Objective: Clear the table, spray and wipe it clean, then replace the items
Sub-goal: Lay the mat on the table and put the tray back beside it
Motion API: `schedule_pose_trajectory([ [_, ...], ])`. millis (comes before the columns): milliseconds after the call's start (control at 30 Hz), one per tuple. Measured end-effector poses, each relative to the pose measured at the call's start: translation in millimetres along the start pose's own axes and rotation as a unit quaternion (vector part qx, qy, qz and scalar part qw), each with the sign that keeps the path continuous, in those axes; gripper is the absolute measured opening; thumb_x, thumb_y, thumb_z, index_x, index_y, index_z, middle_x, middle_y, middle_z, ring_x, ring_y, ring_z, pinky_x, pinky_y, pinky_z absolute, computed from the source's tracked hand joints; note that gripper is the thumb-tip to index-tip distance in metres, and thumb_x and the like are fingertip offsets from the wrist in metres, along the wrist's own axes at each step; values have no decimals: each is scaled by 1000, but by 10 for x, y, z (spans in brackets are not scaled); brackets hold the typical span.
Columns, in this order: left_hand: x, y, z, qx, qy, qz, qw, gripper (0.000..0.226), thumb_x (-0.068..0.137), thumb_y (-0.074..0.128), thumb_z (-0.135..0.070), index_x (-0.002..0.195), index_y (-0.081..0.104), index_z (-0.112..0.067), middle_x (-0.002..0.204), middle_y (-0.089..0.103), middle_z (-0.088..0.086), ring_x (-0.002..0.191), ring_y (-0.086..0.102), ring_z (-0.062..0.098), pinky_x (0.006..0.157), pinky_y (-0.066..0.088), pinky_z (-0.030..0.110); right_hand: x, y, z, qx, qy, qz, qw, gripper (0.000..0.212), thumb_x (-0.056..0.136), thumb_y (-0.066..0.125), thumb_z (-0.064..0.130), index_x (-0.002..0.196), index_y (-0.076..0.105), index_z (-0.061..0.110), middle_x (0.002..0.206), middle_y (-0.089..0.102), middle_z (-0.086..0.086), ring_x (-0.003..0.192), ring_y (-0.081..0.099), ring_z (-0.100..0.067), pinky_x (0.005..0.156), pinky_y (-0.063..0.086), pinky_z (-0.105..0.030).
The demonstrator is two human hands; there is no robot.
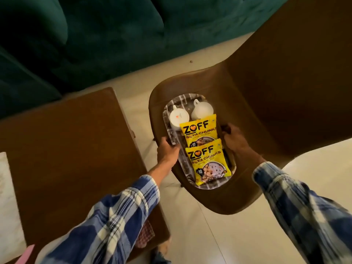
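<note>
Patterned tray (176, 133) gripped at both long edges, left hand (167, 151) and right hand (235, 139) clenched on it, over a brown chair seat (224, 189). Two white cups (202, 111) and two yellow snack packets (206, 162) riding on it. Brown tabletop (72, 141) to the left.

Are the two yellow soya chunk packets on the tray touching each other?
Touching. The head view shows the near packet overlapping the lower edge of the far packet on the tray.
</note>
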State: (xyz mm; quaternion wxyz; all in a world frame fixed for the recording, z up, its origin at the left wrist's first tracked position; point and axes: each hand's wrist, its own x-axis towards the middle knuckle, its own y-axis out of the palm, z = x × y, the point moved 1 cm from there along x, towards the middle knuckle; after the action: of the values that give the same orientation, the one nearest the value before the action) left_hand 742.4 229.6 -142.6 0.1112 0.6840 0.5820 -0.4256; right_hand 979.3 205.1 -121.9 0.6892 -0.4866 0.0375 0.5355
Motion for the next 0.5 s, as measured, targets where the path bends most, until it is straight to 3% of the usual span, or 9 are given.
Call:
schedule_pose_trajectory([
  [67, 29, 25, -8, 12, 11, -12, 1000, 43, 90, 71, -24, 127, 50, -20, 119, 67, 3, 105, 66, 27, 88, 54, 39, 77, 19, -6, -24, -4, 26, 999, 47, 98, 51, 9, 144, 46, 16, 139, 57, -10, 121, 57, -30, 103, 49, -54],
  [167, 55, -19, -21, 27, 28, -33, 999, 26, 92, 65, -25, 115, 52, -26, 116, 67, 6, 99, 67, 32, 83, 59, 49, 42, 15, 28, -49, -12, 32, 998, 59, 92, 56, 2, 148, 41, 14, 143, 53, -12, 126, 54, -31, 102, 50, -54],
  [333, -112, -354, -153, 39, 57, -28, 997, 20, 91, 65, -32, 106, 52, -29, 110, 68, 3, 92, 69, 30, 76, 61, 50, -333, -110, 308, -66, -17, 29, 997, 49, 92, 54, -3, 138, 49, 15, 128, 59, -5, 115, 58, -25, 97, 53, -51],
  [500, -628, -1172, -411, 7, 63, -20, 998, 24, 91, 66, -11, 108, 53, -21, 104, 67, 5, 86, 71, 30, 68, 63, 49, -1009, -269, 958, -22, -71, 45, 996, 34, 92, 57, -4, 112, 52, 22, 115, 64, -1, 108, 63, -20, 92, 55, -43],
])
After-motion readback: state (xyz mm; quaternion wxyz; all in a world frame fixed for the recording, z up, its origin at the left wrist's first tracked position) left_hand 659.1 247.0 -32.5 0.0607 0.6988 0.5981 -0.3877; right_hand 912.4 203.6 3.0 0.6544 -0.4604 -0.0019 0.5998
